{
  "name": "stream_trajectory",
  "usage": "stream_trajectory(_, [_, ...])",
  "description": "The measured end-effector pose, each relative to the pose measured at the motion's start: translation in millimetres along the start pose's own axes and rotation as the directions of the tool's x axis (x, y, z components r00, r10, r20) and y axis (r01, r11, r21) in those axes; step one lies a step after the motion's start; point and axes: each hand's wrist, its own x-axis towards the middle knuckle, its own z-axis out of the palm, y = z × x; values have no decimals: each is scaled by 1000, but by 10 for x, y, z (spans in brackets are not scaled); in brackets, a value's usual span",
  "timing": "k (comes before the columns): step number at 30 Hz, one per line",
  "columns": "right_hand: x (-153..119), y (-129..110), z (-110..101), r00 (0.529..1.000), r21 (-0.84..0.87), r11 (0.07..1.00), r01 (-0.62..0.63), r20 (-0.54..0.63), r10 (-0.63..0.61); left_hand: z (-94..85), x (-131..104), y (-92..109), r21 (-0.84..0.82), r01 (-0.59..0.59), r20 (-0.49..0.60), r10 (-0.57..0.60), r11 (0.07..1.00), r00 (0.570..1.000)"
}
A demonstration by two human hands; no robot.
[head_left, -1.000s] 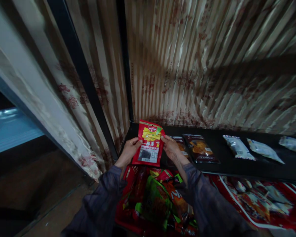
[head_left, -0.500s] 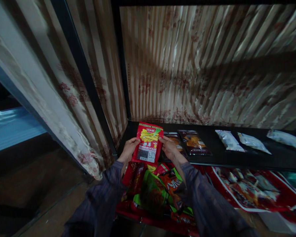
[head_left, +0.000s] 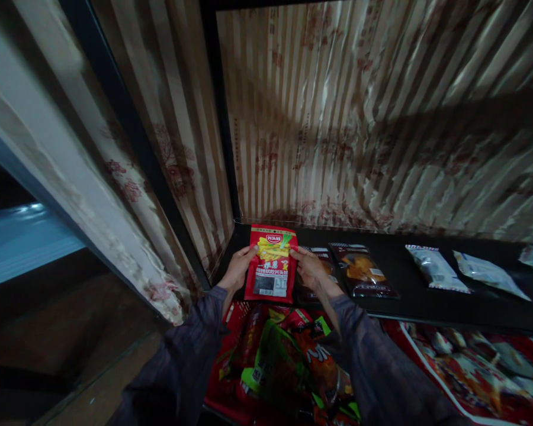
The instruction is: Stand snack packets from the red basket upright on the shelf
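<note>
Left hand (head_left: 238,269) and right hand (head_left: 314,271) both narrow, pinching opposite side edges of one flat red plastic packet with a yellow food picture (head_left: 270,269). Packet face up, over the left end of the flat black shelf (head_left: 397,266); can't tell if its underside touches. Right hand partly covers one of two flat dark-brown packets with orange pictures (head_left: 365,272) just beside it. Further right on shelf: three pale plastic packets (head_left: 436,269), rightmost cut by frame. Below the hands: red perforated plastic basket (head_left: 234,319) with green and orange packets (head_left: 278,355) heaped inside. Behind shelf: striped beige sheeting (head_left: 315,148), creased.
</note>
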Motion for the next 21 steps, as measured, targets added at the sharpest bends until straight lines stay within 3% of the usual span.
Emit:
stream_trajectory(7, [42,-68,-3,999,1,999,-50,5,50,39,90,6,-15,1,-36,-2,1000,999])
stream_trajectory(21, [257,-92,-35,999,127,991,-31,18,29,193,173,-6,-86,48,-44,-52,995,998])
